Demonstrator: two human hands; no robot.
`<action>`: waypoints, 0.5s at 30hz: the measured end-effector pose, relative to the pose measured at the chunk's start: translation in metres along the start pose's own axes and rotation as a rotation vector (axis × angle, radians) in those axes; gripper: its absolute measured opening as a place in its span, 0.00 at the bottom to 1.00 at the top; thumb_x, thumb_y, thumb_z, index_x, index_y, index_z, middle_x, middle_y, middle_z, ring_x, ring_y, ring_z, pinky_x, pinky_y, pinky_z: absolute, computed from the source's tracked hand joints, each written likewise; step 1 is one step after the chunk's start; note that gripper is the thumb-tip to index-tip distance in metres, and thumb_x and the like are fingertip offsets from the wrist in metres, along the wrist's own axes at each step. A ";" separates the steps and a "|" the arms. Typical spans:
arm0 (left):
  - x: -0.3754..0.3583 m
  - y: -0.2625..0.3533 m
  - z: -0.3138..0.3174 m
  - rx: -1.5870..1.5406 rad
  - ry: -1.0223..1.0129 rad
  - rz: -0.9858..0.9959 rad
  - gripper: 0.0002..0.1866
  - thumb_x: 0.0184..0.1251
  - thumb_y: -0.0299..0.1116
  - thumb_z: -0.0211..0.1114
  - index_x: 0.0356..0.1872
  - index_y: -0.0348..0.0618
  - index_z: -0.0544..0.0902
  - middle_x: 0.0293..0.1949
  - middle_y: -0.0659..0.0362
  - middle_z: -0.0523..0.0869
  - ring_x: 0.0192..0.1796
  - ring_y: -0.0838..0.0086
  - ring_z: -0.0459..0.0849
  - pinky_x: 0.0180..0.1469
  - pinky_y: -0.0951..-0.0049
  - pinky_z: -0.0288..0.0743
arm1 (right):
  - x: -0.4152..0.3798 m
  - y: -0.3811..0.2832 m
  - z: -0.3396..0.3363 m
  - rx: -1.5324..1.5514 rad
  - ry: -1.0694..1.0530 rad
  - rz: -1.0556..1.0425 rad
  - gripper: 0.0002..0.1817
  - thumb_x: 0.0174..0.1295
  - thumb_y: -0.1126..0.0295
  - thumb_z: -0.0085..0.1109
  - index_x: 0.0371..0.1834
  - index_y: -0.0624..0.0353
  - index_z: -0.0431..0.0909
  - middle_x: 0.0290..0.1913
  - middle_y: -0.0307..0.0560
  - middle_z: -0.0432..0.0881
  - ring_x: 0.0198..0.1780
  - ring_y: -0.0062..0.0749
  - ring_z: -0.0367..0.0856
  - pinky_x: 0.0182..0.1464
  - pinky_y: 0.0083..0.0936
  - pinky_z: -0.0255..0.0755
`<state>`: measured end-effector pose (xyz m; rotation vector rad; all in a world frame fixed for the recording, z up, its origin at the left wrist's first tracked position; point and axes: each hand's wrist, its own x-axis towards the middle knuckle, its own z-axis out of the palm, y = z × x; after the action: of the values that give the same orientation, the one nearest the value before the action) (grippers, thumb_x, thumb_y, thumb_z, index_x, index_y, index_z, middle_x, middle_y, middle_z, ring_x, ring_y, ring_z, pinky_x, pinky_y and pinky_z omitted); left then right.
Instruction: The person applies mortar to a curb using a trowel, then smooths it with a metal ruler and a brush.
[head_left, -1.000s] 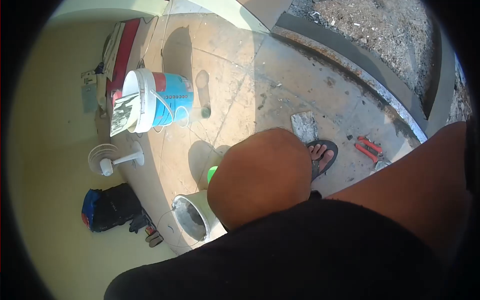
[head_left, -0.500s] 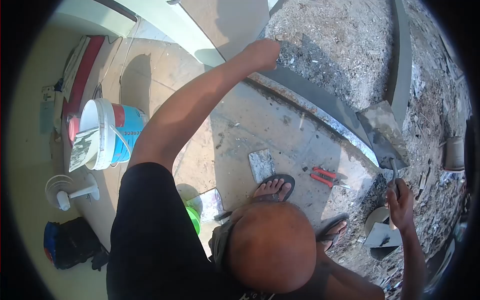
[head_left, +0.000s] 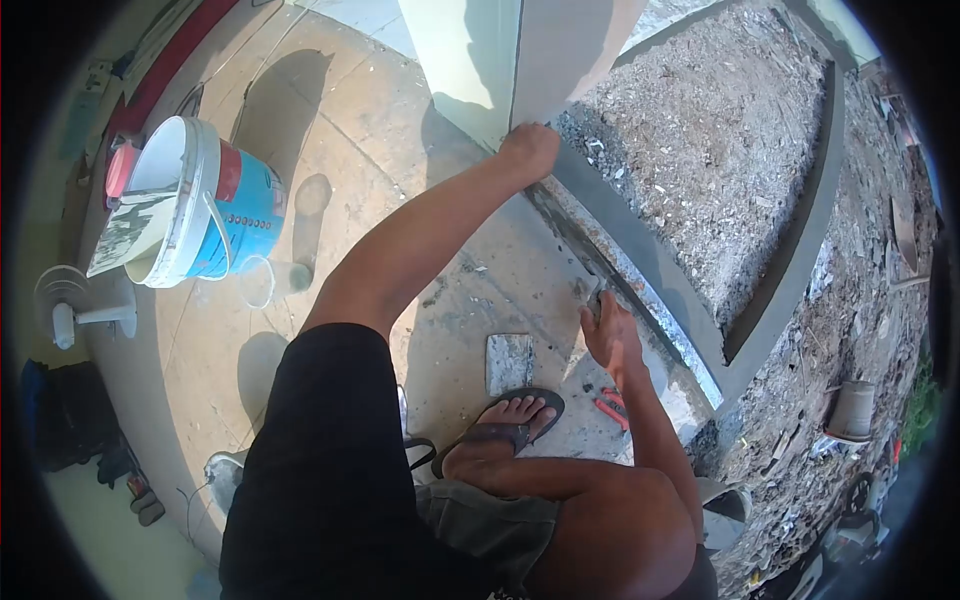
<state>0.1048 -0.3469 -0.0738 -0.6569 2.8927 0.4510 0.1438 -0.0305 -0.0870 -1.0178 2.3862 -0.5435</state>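
Note:
My left hand (head_left: 530,152) is closed at the upper end of a metal straightedge (head_left: 640,290), beside the base of a pillar; what it grips is hidden. My right hand (head_left: 612,340) is closed around a trowel handle, low over the tiled floor beside the straightedge. Only a little of the trowel (head_left: 592,290) shows past my fingers. Along the far side of the straightedge runs a smooth grey mortar strip (head_left: 650,245), which meets a second strip at a corner. A flat rectangular block (head_left: 510,363) lies near my sandalled foot.
Red-handled pliers (head_left: 612,408) lie right of my foot. A blue and white bucket (head_left: 235,215) stands at left, near a white fan (head_left: 90,315). Rubble (head_left: 710,150) fills the space between the mortar strips. A grey pot (head_left: 850,410) is at right.
My right hand has moved left with the trowel, from the mortar corner to the near side of the straightedge. My left hand stays by the pillar. The view has shifted, and the knee sits lower right.

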 end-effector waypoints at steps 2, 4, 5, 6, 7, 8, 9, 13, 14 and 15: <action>-0.004 -0.001 0.000 0.034 0.052 0.061 0.10 0.57 0.23 0.63 0.38 0.32 0.87 0.46 0.38 0.86 0.50 0.51 0.87 0.54 0.59 0.82 | 0.003 0.003 0.004 -0.024 -0.007 0.006 0.20 0.66 0.60 0.58 0.50 0.65 0.68 0.41 0.71 0.81 0.44 0.68 0.81 0.45 0.54 0.75; -0.005 0.005 -0.034 0.002 -0.109 0.032 0.09 0.56 0.23 0.65 0.37 0.32 0.87 0.46 0.38 0.87 0.50 0.51 0.88 0.53 0.59 0.82 | 0.010 0.002 0.005 -0.044 -0.009 0.007 0.20 0.66 0.60 0.57 0.51 0.64 0.68 0.42 0.71 0.81 0.45 0.68 0.81 0.46 0.53 0.76; -0.004 0.011 -0.047 -0.031 -0.277 0.018 0.09 0.55 0.24 0.66 0.36 0.32 0.87 0.45 0.38 0.87 0.49 0.52 0.88 0.52 0.59 0.83 | 0.010 0.000 0.002 -0.076 -0.003 0.009 0.20 0.66 0.59 0.57 0.52 0.64 0.68 0.44 0.70 0.81 0.45 0.67 0.81 0.47 0.53 0.76; 0.000 0.014 -0.048 -0.038 -0.283 0.021 0.09 0.55 0.24 0.66 0.36 0.32 0.87 0.45 0.38 0.87 0.49 0.52 0.88 0.52 0.59 0.83 | 0.008 -0.002 -0.001 -0.109 0.000 0.013 0.20 0.67 0.59 0.57 0.52 0.64 0.69 0.45 0.69 0.81 0.46 0.67 0.81 0.47 0.53 0.76; 0.002 0.017 -0.049 0.003 -0.247 0.087 0.10 0.54 0.26 0.70 0.37 0.32 0.88 0.45 0.40 0.87 0.49 0.53 0.88 0.52 0.59 0.83 | 0.007 -0.005 -0.001 -0.110 -0.008 0.020 0.20 0.67 0.59 0.57 0.52 0.64 0.69 0.45 0.69 0.81 0.46 0.67 0.81 0.47 0.53 0.76; 0.002 0.021 -0.049 0.046 -0.210 0.154 0.12 0.53 0.29 0.74 0.38 0.32 0.88 0.46 0.42 0.88 0.48 0.54 0.89 0.51 0.59 0.83 | 0.007 -0.008 -0.001 -0.118 0.011 0.026 0.20 0.66 0.59 0.57 0.52 0.64 0.69 0.46 0.67 0.81 0.45 0.67 0.82 0.47 0.53 0.77; 0.005 0.026 -0.047 0.045 -0.210 0.152 0.12 0.53 0.29 0.74 0.38 0.32 0.88 0.46 0.42 0.88 0.48 0.54 0.89 0.51 0.59 0.83 | 0.011 -0.010 -0.001 -0.125 0.036 0.023 0.19 0.66 0.60 0.57 0.51 0.63 0.70 0.47 0.66 0.81 0.45 0.66 0.82 0.47 0.52 0.77; 0.021 0.041 -0.032 0.223 -0.394 0.138 0.22 0.47 0.35 0.82 0.44 0.37 0.89 0.47 0.50 0.89 0.51 0.58 0.89 0.50 0.59 0.83 | 0.018 -0.015 0.002 -0.095 0.067 0.016 0.18 0.66 0.60 0.57 0.50 0.63 0.71 0.46 0.65 0.81 0.44 0.66 0.82 0.46 0.52 0.77; 0.027 0.040 -0.028 0.272 -0.429 0.118 0.24 0.46 0.36 0.83 0.46 0.38 0.89 0.47 0.51 0.90 0.52 0.59 0.88 0.50 0.59 0.83 | 0.020 -0.014 0.002 -0.089 0.077 0.003 0.18 0.66 0.61 0.57 0.49 0.63 0.71 0.45 0.65 0.82 0.44 0.66 0.82 0.46 0.52 0.77; 0.030 0.038 -0.024 0.273 -0.432 0.122 0.24 0.46 0.36 0.83 0.46 0.38 0.89 0.47 0.51 0.90 0.52 0.59 0.88 0.50 0.59 0.83 | 0.021 -0.014 0.002 -0.084 0.084 -0.007 0.17 0.66 0.62 0.58 0.48 0.63 0.71 0.45 0.65 0.82 0.43 0.66 0.82 0.45 0.52 0.77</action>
<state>0.0594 -0.3340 -0.0476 -0.2964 2.5213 0.1762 0.1398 -0.0557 -0.0869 -1.0583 2.4991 -0.5019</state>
